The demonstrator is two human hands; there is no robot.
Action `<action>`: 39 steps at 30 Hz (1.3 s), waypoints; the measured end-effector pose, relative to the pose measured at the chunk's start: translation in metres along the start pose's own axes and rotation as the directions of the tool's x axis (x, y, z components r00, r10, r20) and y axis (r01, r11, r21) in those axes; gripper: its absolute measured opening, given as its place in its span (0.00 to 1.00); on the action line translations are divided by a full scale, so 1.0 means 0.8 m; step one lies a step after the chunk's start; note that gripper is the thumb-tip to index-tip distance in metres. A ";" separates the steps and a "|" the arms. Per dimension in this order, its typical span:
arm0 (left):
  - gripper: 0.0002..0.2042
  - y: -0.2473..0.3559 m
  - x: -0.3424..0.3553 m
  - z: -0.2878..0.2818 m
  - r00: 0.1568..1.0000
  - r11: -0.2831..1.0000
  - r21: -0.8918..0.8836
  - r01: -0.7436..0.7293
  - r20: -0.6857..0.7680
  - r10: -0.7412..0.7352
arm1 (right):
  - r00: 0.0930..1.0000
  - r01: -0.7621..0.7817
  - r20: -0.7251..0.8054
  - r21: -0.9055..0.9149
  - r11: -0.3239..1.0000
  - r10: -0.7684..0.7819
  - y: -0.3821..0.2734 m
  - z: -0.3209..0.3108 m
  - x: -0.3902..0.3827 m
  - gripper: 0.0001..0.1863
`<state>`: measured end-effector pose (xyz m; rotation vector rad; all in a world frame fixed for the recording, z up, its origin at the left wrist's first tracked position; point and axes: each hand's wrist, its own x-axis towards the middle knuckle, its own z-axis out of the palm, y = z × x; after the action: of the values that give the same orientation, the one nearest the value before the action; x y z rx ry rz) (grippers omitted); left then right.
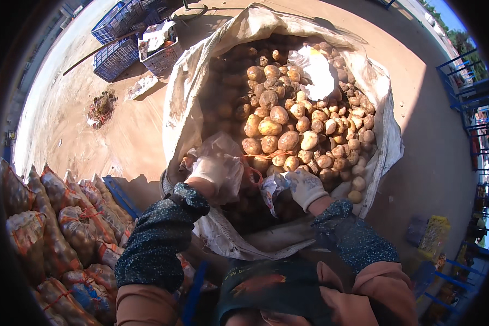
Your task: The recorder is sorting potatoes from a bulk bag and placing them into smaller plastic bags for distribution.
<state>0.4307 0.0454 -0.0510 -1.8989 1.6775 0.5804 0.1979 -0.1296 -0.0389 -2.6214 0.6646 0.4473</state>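
The clear plastic bag [231, 171] sits at the near left of a heap of potatoes [288, 140], against the left hand [206, 169]; a crumpled white-and-blue plastic piece [271, 191] is just beside the right hand's fingers. The potatoes, brown and earthy, fill a large white sack [180, 103] with its mouth spread wide, and a white sheet [316, 73] lies on their far side. The sack stands on a bare, dusty floor [133, 136], part sunlit, part shaded. Beyond it, at the far left, are blue crates [116, 58] and a paler crate [162, 54] with scraps on top. Filled net bags [79, 231] crowd the near left; blue metal frames [459, 89] and a yellow crate [434, 236] stand to the right.

Both forearms, in dark speckled sleeve covers [152, 244], reach forward, and both hands wear pale gloves. The left hand is partly veiled by the bag, so I cannot tell how far its fingers close. The right hand [306, 188] points inward, fingers bent at the plastic piece's edge; their grip is unclear.
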 end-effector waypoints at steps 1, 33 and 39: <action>0.16 -0.014 -0.001 0.012 0.987 0.988 -0.104 0.118 0.126 -0.104 | 0.994 -0.026 -0.104 -0.025 0.999 0.023 0.036 -0.014 0.004 0.13; 0.17 -0.086 0.112 0.200 0.818 0.628 -0.597 0.499 0.086 -0.568 | 0.761 -0.506 -0.334 0.232 0.831 0.556 0.264 -0.151 0.291 0.18; 0.19 -0.093 0.119 0.205 0.810 0.627 -0.659 0.416 -0.046 -0.585 | 0.728 -0.211 -0.622 0.198 0.957 0.289 0.249 -0.186 0.157 0.19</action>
<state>0.5218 0.0846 -0.2289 -2.9070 1.0180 0.7301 0.2322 -0.4050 -0.0184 -2.5529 1.2292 -0.4645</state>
